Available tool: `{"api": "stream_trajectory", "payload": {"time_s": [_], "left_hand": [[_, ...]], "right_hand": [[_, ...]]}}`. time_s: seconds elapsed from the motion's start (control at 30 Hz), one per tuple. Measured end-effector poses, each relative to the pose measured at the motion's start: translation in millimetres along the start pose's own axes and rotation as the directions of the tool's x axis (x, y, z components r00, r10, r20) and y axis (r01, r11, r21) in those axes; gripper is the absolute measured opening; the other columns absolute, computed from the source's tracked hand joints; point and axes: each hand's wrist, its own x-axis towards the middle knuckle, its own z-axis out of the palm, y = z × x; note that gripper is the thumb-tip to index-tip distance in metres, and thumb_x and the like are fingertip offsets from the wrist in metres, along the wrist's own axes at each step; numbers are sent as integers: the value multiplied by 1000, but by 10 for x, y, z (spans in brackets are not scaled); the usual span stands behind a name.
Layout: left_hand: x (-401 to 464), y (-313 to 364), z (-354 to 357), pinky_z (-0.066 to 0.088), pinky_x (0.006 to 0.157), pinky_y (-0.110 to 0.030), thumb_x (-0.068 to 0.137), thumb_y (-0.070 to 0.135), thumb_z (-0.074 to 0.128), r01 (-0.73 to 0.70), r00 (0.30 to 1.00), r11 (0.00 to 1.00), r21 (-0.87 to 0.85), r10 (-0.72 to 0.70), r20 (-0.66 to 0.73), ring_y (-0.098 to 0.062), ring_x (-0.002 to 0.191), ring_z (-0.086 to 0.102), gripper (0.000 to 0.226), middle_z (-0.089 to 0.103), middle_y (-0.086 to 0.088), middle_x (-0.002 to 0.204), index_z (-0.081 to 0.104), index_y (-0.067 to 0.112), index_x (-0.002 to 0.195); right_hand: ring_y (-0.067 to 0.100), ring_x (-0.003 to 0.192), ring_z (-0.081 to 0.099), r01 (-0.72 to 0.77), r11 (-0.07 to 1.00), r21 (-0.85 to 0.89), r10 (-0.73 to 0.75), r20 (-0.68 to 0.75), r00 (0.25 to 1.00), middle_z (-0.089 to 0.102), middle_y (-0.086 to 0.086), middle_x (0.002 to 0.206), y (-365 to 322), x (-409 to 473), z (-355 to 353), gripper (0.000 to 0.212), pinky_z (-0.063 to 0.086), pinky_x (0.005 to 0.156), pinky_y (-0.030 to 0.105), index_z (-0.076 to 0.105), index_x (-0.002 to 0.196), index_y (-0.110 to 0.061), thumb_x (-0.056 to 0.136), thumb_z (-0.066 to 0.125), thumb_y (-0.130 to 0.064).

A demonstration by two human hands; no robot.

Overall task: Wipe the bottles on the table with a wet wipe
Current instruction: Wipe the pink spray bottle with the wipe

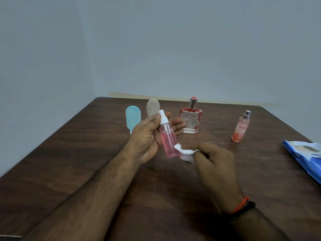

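left hand (147, 136): holds pink spray bottle (169, 140) above the table, thumb up near the white spray cap, fingers curled behind the neck
pink spray bottle: roughly upright, tilted a bit, pink liquid, bottom end touching the wipe
right hand (214, 162): pinches wet wipe (185, 153) between thumb and fingers – wipe pressed against lower right side of the bottle
wet wipe: white, crumpled, between the two hands
square red bottle (190, 120): stands on table (86, 162) just behind left fingertips, silver neck, red cap
slim pink bottle (241, 127): standing beyond right hand, well apart – lettering not fully readable
blue flat bottle (132, 119): behind left hand, to its left
beige flat bottle (153, 106): behind left hand, partly hidden by the thumb
wipes pack (305, 157): blue, far right of right hand, at table edge
wrist bands (243, 206): red and black, right wrist
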Motion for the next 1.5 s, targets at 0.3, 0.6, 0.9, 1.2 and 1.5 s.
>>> {"api": "stream_trajectory", "payload": {"time_s": [0.3, 0.6, 0.9, 1.2, 1.5], "left_hand": [[-33, -1, 72, 46, 104, -50, 103, 14, 37, 20, 999, 997, -69, -16, 50, -42, 120, 59, 27, 61, -36, 123, 54, -3, 113], [-43, -32, 80, 55, 95, -40, 101, 29, 48, 20, 999, 999, 30, -21, 25, -32, 119, 62, 37, 63, -25, 127, 61, 0, 121], [-23, -36, 78, 59, 77, -36, 89, 30, 63, 18, 984, 989, 148, 8, -175, -21, 84, 70, 33, 71, -14, 95, 72, 2, 105], [-20, 68, 31, 51, 96, -46, 83, 22, 64, 22, 983, 999, -33, -27, -181, -28, 95, 61, 61, 64, -18, 97, 49, -7, 135], [-50, 33, 88, 55, 95, -35, 84, 14, 57, -9, 999, 998, -58, 7, -43, -21, 92, 70, 30, 73, -15, 98, 70, -4, 105]], "right_hand": [[-3, 113, 57, 123, 992, 19, -123, 20, 992, 64, -8, 124, -225, 127, 255, 43, 48, 97, 14, 66, 125, -19, 85, 62, -3], [0, 118, 51, 235, 959, -156, -243, -34, 969, 61, -1, 128, -194, 65, 277, 50, 40, 101, 8, 61, 130, -14, 82, 76, -9], [10, 117, 59, 274, 940, -203, -288, -45, 957, 66, 2, 125, -171, 24, 234, 36, 46, 100, 17, 69, 120, -12, 85, 74, -18], [1, 71, 63, 181, 976, -122, -188, -46, 981, 69, -16, 80, -105, -103, -55, 18, 47, 59, 15, 73, 108, -29, 92, 67, -29], [11, 111, 61, 260, 953, -153, -264, -4, 965, 68, 0, 120, -356, 209, 149, 34, 51, 97, 28, 68, 122, -12, 92, 58, 0]]}}
